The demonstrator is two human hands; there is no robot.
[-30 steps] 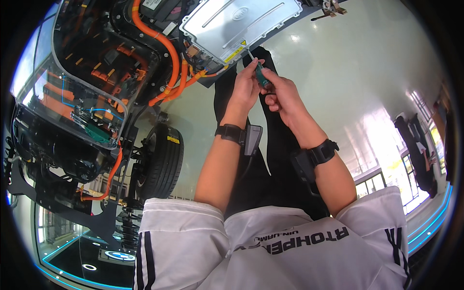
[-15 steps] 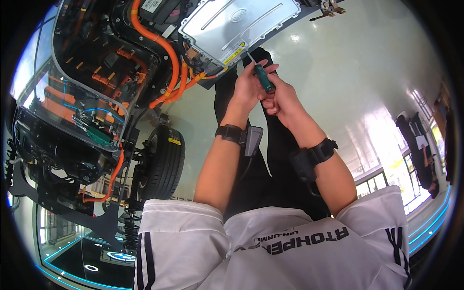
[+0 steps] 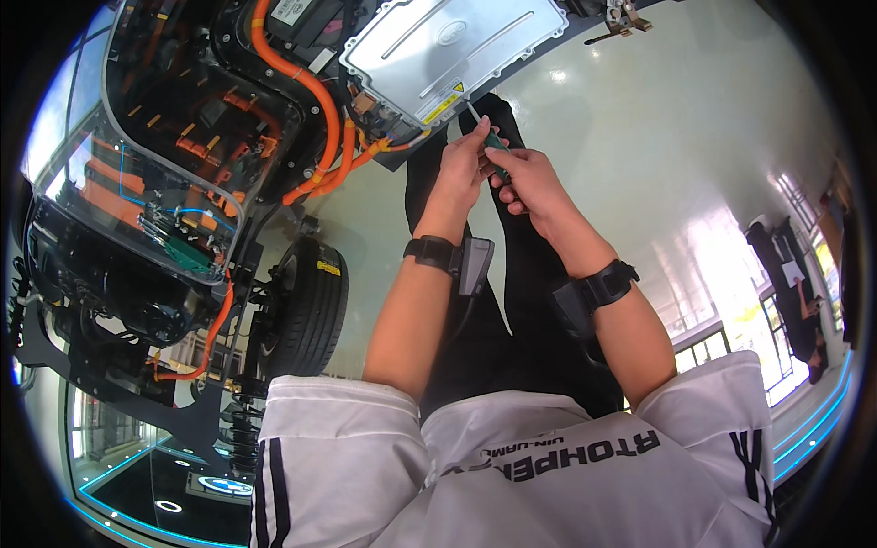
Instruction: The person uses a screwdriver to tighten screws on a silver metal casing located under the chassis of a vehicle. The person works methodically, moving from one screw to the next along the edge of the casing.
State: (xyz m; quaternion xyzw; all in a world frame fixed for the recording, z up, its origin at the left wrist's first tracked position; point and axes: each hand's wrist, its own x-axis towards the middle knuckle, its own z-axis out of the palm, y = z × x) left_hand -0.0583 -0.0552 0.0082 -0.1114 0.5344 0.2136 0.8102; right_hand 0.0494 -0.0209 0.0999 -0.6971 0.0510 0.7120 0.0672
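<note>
Over the last half second the fingers of the left hand (image 3: 464,169), spread before, have drawn in around the front of the green-handled screwdriver (image 3: 495,142), while the right hand (image 3: 530,178) has its thumb laid along the rear of the handle and its fingers curled beneath. The screwdriver slants up and left, its shaft ending at the near edge of the silver ribbed housing (image 3: 411,68), beside a yellow warning label (image 3: 441,106); the tip's seating is too small to tell. Both forearms rise from the lower edge and converge, a black wrist strap (image 3: 432,251) on the left one, over black trousers (image 3: 470,352). Orange cables (image 3: 322,100) run left of the housing's corner, with a tire (image 3: 315,301) lower down. To the right, a pale glossy floor (image 3: 630,155) spreads wide, reflecting window light.
</note>
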